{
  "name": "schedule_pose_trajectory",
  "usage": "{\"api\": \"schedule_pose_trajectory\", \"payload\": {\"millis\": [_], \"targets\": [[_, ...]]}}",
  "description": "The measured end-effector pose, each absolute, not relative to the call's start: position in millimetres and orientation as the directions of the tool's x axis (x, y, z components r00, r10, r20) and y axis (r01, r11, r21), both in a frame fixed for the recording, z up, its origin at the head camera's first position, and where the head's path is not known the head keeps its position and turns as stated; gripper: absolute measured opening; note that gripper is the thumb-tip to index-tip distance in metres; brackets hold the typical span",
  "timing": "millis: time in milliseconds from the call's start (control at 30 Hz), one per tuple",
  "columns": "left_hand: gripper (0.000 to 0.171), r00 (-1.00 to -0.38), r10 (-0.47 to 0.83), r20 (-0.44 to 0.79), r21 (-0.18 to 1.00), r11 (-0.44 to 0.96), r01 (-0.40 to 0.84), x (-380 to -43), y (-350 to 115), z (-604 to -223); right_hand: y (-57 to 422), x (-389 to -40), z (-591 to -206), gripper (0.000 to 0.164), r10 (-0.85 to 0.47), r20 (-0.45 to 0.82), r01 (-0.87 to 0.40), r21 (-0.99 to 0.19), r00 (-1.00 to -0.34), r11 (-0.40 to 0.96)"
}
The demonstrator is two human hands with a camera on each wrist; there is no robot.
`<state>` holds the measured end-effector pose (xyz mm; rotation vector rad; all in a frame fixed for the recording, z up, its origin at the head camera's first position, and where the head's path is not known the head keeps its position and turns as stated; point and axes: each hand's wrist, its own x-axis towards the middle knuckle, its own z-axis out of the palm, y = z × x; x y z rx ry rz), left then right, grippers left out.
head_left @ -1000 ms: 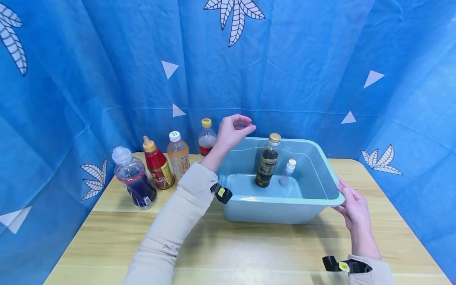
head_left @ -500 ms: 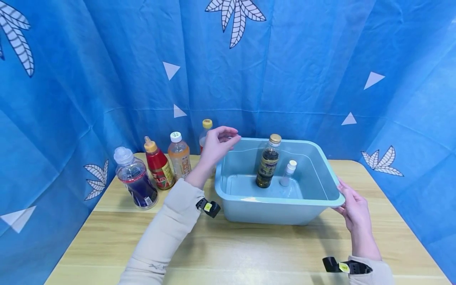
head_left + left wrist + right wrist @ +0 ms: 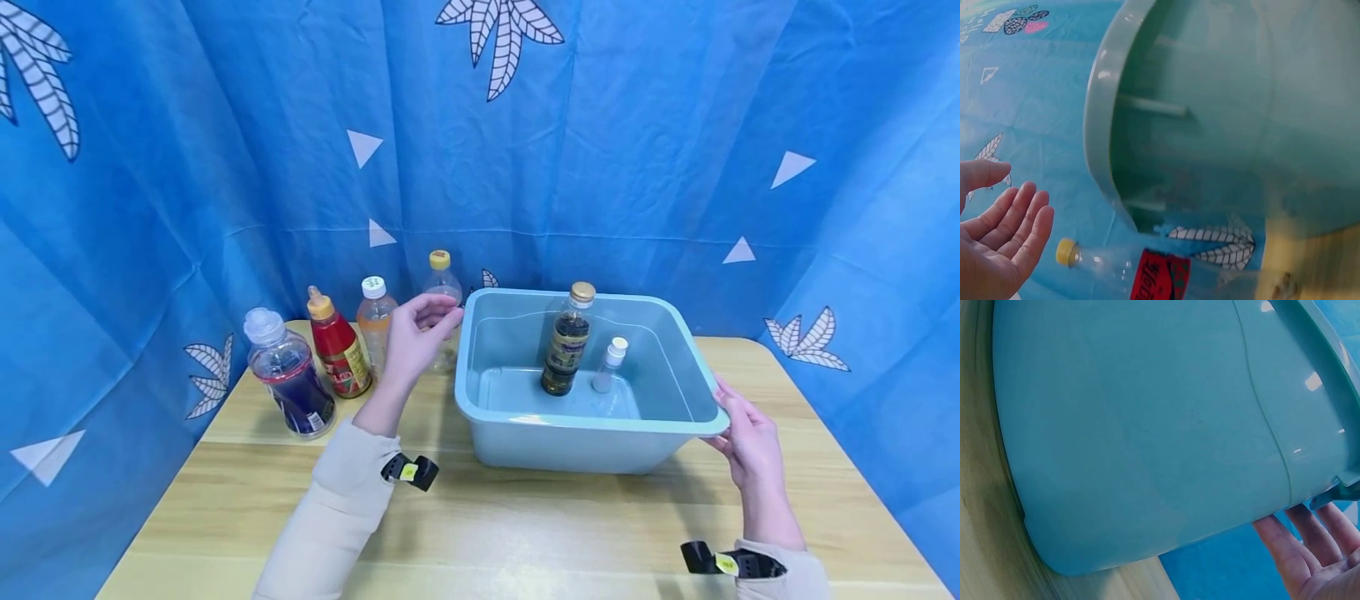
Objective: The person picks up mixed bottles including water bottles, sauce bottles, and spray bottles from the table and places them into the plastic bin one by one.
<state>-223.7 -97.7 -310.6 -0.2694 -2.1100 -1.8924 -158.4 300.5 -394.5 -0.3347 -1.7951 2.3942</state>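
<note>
Squarely on the bench (image 3: 517,533) stands a pale blue-green bin (image 3: 570,447), its mouth facing up; the right hand (image 3: 750,442) grips its rim at the near right corner, thumb and fingers closed on the edge (the right wrist view shows fingertips against the outside of the wall). Inside the bin a dark bottle (image 3: 566,346) with a gold-coloured cap stands upright near the middle; just to its right stands a small clear bottle (image 3: 606,371) with a white cap. Outside, just beside the bin's left end, is a clear bottle (image 3: 444,287) with a yellow cap and a red label (the label shows in the left wrist view); nearest to it is the left hand (image 3: 415,337), which holds nothing, its fingers loosely bent and the thumb apart from them; a gap shows between its fingertips and the yellow cap in the left wrist view. Farther left the row goes on with a white-capped bottle (image 3: 375,317) of orange tint, partly hidden by the left hand; then a red squeeze bottle (image 3: 341,354) with a yellow nozzle; then, nearest the person, a bottle of dark purple liquid (image 3: 296,387). Behind everything hangs a blue curtain (image 3: 637,150) printed with white leaves and triangles.
</note>
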Motion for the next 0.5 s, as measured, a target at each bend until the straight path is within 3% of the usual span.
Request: {"api": "schedule_pose_trajectory", "payload": {"millis": [233,500], "targets": [[0.022,-0.917,-0.143,0.372,0.923,0.160,0.349,-212.0,-114.1,-316.1,303.3,-159.2,-396.0,0.021,0.232,-0.087,0.014,-0.954,-0.969,-0.300],[0.019,-0.841,-0.294,0.454,0.886,0.246,0.393,-198.3,-135.6,-324.5,302.7,-159.3,-396.6,0.022,0.234,-0.100,0.031,-0.959,-0.967,-0.282]]}}
